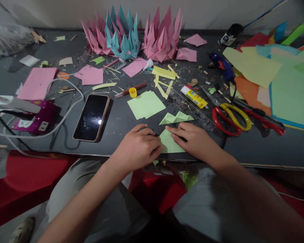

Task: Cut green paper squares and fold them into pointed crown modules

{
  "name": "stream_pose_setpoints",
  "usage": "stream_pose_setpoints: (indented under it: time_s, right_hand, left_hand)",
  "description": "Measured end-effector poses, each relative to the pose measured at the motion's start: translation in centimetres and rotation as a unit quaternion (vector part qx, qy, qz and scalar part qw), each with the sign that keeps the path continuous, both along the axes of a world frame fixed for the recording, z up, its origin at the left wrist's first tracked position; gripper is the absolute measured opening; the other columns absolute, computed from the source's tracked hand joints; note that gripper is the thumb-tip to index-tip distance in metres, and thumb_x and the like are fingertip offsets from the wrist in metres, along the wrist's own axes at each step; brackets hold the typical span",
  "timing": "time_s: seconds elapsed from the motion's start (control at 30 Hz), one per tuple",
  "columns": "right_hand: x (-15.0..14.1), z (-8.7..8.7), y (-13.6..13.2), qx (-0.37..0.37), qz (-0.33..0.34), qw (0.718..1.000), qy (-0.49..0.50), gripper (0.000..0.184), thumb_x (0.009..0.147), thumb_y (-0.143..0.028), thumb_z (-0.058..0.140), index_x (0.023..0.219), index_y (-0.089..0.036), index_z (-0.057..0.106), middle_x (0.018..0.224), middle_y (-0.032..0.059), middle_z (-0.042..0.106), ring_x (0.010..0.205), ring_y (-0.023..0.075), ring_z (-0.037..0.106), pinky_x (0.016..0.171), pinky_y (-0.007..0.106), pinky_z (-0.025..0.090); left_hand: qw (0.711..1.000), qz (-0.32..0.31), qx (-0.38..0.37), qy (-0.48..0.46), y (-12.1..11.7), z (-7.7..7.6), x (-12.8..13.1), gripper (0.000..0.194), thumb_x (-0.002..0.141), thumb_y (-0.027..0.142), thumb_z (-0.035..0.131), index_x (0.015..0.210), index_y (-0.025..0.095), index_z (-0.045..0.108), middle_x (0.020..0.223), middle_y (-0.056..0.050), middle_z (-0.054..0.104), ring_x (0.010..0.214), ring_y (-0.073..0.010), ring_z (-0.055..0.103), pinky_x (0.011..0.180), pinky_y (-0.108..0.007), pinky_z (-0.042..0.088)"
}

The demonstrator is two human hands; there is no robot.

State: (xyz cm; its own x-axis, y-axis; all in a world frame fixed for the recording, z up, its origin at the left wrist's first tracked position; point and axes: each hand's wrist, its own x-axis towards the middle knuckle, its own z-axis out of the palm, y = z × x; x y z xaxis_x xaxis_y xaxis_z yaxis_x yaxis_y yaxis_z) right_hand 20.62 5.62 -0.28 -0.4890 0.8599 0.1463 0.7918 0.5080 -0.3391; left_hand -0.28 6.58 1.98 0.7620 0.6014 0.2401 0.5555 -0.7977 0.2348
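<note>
At the table's front edge lies a light green paper point(172, 145), folded to a peak at its top. My left hand point(140, 146) has its fingers curled at the paper's left side; the fingertips are partly hidden. From the right, my right hand point(196, 140) rests on the same paper, its index finger stretched to the folded peak and another finger lower down. Just beyond my hands sits a folded green paper piece point(176, 117) with two raised points. A small stack of light green paper squares point(146, 104) lies further left.
Pink paper crowns point(162, 37) and a blue one point(123, 37) stand at the back. Around me are a phone point(92, 118), a glue stick point(194, 97), scissors point(230, 118), a glue gun point(221, 65), a purple power adapter point(38, 116) with cables, and coloured sheets point(294, 91).
</note>
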Motion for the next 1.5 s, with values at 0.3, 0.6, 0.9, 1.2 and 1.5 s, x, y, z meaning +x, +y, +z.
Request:
stream_pose_setpoints:
  time_s: [0.3,0.6,0.9,1.2,1.5]
  right_hand:
    - [0.9,1.3,-1.0,0.014,0.089,0.996,0.011,0.036,0.078,-0.042,0.061,0.103,-0.016,0.061,0.096,0.0102,0.057,0.090,0.0232,0.054,0.078,0.036,0.043]
    - [-0.5,1.5,-2.1,0.179,0.157,0.971,-0.029,0.014,0.085,-0.014,0.051,0.091,-0.014,0.064,0.088,0.0041,0.069,0.079,0.0169,0.058,0.070,0.032,0.039]
    - [1.7,1.8,-0.9,0.177,0.188,0.966,0.013,0.024,0.091,-0.012,0.041,0.093,-0.019,0.063,0.098,-0.0006,0.071,0.101,0.0149,0.059,0.087,0.034,0.038]
    - [2.3,0.9,-0.2,0.036,0.192,0.981,0.020,0.023,0.090,-0.022,0.044,0.094,-0.020,0.066,0.101,0.0066,0.068,0.096,0.0198,0.060,0.081,0.038,0.045]
    - [1.1,0.9,0.8,-0.163,0.068,0.972,0.152,0.010,0.082,-0.028,0.058,0.077,-0.022,0.065,0.086,0.0030,0.062,0.085,0.0164,0.058,0.078,0.031,0.045]
  left_hand:
    - [0.997,-0.030,-0.069,-0.005,1.2,-1.2,0.8,0.020,0.086,0.016,0.046,0.097,0.017,0.063,0.115,-0.004,0.062,0.107,-0.0196,0.054,0.087,-0.035,0.046]
    - [0.988,-0.032,-0.146,-0.043,1.4,-0.2,-0.1,0.036,0.079,0.004,0.041,0.107,0.016,0.059,0.114,-0.006,0.063,0.107,-0.0198,0.055,0.091,-0.039,0.045]
    - [0.991,-0.036,-0.066,-0.114,1.1,-0.7,0.0,0.020,0.086,0.017,0.047,0.098,0.016,0.062,0.107,-0.007,0.065,0.100,-0.0181,0.059,0.087,-0.035,0.047]
    - [0.996,-0.017,-0.077,-0.041,0.8,-1.6,0.6,0.018,0.089,0.021,0.047,0.091,0.018,0.065,0.103,-0.003,0.066,0.097,-0.0176,0.059,0.082,-0.034,0.046]
    - [0.981,0.010,-0.168,-0.099,0.6,-1.6,0.8,0.016,0.077,0.032,0.065,0.082,0.017,0.066,0.102,-0.005,0.065,0.100,-0.0183,0.058,0.088,-0.034,0.044]
